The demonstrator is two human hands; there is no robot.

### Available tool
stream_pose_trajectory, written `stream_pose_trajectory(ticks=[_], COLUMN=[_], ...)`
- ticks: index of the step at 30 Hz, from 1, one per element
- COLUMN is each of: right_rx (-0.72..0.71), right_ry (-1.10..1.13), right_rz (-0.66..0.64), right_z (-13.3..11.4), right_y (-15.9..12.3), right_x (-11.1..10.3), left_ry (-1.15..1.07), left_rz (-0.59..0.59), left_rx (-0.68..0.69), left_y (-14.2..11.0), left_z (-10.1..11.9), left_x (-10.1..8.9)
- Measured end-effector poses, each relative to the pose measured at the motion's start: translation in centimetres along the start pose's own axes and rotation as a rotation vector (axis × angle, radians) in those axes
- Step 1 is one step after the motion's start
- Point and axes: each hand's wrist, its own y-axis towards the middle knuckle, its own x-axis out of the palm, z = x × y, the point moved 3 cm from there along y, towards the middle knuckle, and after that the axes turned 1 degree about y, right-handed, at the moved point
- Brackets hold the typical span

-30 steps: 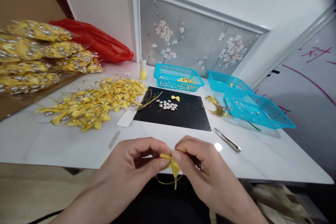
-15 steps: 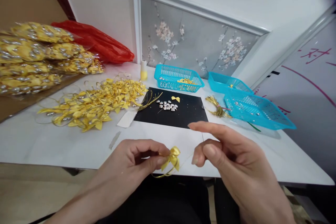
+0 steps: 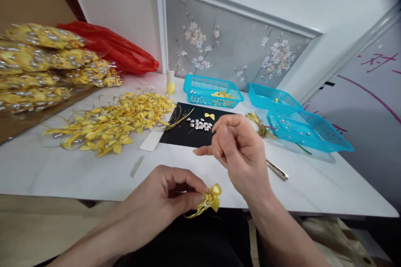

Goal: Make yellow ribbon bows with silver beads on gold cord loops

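Note:
My left hand (image 3: pixel 178 194) pinches a yellow ribbon bow (image 3: pixel 214 192) with a loop of gold cord below it, just over the table's front edge. My right hand (image 3: pixel 239 150) is raised above and to the right of the bow, in front of the black mat (image 3: pixel 175 137). Its thumb and fingers are drawn together, with one finger pointing left; whatever they pinch is too fine to make out. Silver heart-shaped beads (image 3: pixel 200 124) and one loose yellow bow (image 3: pixel 209 116) lie on the mat, beyond the right hand.
A heap of yellow bows (image 3: pixel 109 121) spreads at left, near bagged bows (image 3: pixel 37 62) and a red bag (image 3: pixel 115 48). Blue baskets (image 3: pixel 213 89) stand at the back and right. A metal tool (image 3: pixel 277 170), partly hidden, lies right of my right hand. A gold cord bundle (image 3: pixel 261 127) sits nearby.
My right hand has moved up and left and its fingers have closed together, uncovering the metal tool. My left hand has shifted slightly right and down with the bow.

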Motion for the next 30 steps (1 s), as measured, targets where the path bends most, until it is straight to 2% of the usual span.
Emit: stream_pose_trajectory(ticks=[4,8,10,15,20,26,30], right_rx=[0.062,0.346,0.449,0.409,0.424,0.519,0.588], right_ry=[-0.093,-0.408,-0.467,-0.551,-0.483,-0.353,-0.261], right_rz=[-0.003,-0.148,-0.214,-0.259,-0.199,-0.135,-0.110], right_z=[0.3,-0.2,-0.3,-0.3,0.1,0.1,0.4], right_y=[-3.0,-5.9,-6.5,-6.1,-6.2,-6.3,-6.2], right_x=[-1.6,-2.6,-2.6,-1.6,-1.2,-1.2,-1.3], left_ry=[0.011,0.055,0.073,0.090,0.164,0.329,0.480], left_rz=[0.030,0.056,0.055,0.095,0.212,0.414,0.435], left_rx=[0.004,0.066,0.067,0.109,0.200,0.510,0.644], left_y=[-0.4,-0.9,-1.0,-1.3,-1.4,-1.5,-1.6], left_z=[-0.2,-0.1,0.0,0.4,1.2,2.1,2.3], left_x=[-0.4,-0.6,-0.5,-0.2,0.2,0.2,0.0])
